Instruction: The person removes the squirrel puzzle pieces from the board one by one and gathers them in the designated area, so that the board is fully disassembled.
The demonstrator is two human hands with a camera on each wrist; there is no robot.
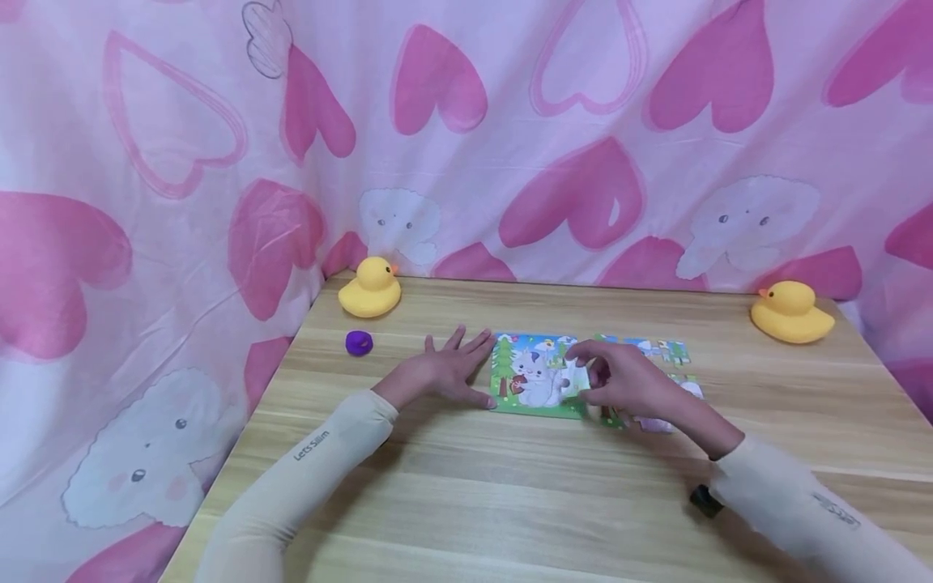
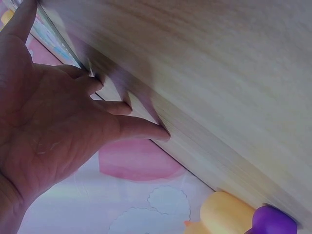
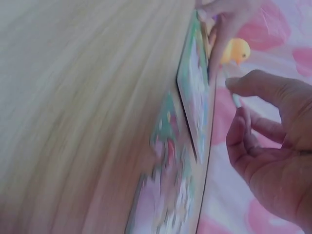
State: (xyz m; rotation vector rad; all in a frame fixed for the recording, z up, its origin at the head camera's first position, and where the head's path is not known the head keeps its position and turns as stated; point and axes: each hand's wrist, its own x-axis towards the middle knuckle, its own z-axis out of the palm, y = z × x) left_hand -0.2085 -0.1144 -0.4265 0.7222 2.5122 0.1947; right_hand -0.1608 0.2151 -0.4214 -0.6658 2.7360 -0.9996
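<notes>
A picture puzzle board (image 1: pixel 535 397) showing a white squirrel lies on the table. My left hand (image 1: pixel 453 374) rests at the board's left edge with its fingers spread and straight, as the left wrist view also shows. Over the board's right part, my right hand (image 1: pixel 632 379) pinches a small puzzle piece (image 1: pixel 560 356) between thumb and forefinger. From the right wrist view the piece (image 3: pixel 237 100) appears edge-on as a thin pale green sliver, raised above the board. Loose puzzle pieces (image 1: pixel 658 424) lie to the right of the board, partly hidden under my right hand.
Two yellow rubber ducks (image 1: pixel 370 290) (image 1: pixel 790 314) sit at the back left and back right of the wooden table (image 1: pixel 466 502). A purple ring-shaped object (image 1: pixel 359 343) is near the left duck. Behind hangs a pink heart-patterned curtain (image 1: pixel 466 162).
</notes>
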